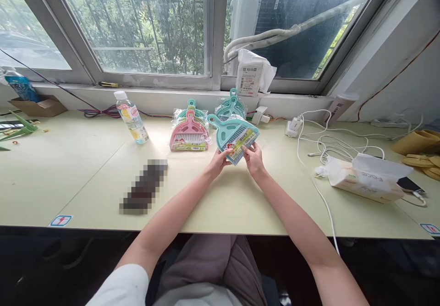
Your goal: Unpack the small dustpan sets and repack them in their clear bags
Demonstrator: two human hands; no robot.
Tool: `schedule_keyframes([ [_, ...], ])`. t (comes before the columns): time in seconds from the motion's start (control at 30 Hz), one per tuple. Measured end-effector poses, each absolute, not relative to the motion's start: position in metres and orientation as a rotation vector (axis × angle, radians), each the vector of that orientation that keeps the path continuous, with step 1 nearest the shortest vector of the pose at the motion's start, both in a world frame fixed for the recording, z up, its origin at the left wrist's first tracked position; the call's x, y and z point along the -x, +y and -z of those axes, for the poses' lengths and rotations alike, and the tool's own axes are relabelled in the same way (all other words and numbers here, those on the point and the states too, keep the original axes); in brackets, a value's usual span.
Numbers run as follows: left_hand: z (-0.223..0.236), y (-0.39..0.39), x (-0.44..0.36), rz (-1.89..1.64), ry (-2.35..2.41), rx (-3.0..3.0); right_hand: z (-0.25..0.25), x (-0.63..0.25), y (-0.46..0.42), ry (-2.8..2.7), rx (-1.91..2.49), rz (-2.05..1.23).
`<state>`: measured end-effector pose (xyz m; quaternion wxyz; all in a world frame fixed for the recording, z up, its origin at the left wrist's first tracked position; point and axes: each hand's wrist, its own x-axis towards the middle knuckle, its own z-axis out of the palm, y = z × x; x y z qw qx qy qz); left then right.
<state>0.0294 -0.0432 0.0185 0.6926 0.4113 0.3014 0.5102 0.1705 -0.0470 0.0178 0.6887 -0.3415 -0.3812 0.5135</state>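
Between my two hands is a teal mini dustpan and brush set [231,132] in clear wrapping, tilted with its handle up and to the left. My left hand [219,163] pinches its lower left corner, and my right hand [254,160] grips its lower right edge, thumb on the yellow label. Just to the left, a pink dustpan set [189,132] lies wrapped on top of a stack with green ones behind it. Behind the held set is another pile of teal dustpan sets [231,105], partly hidden by it.
A drink bottle [133,118] stands at the left, with a blurred dark object [144,188] nearer the edge. On the right are white cables [330,143], a charger [294,126] and a tissue pack [366,177]. A white package [250,74] sits on the windowsill.
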Motion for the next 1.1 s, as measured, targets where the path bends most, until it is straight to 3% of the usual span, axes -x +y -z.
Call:
schedule_keyframes([
  [0.33, -0.019, -0.048, -0.027, -0.959, 0.524, -1.028, -0.024, -0.18, -0.046, -0.894, 0.78, -1.144],
  [0.9, -0.01, -0.022, -0.011, -1.01, 0.646, -0.991, -0.04, -0.208, -0.041, -1.061, 0.96, -1.327],
  [1.0, -0.015, -0.021, -0.006, -1.022, 0.657, -0.957, -0.037, -0.216, -0.037, -1.151, 1.064, -1.215],
  [1.1, -0.016, -0.02, -0.005, -1.008, 0.655, -0.914, -0.033, -0.22, -0.037, -1.182, 1.188, -0.869],
])
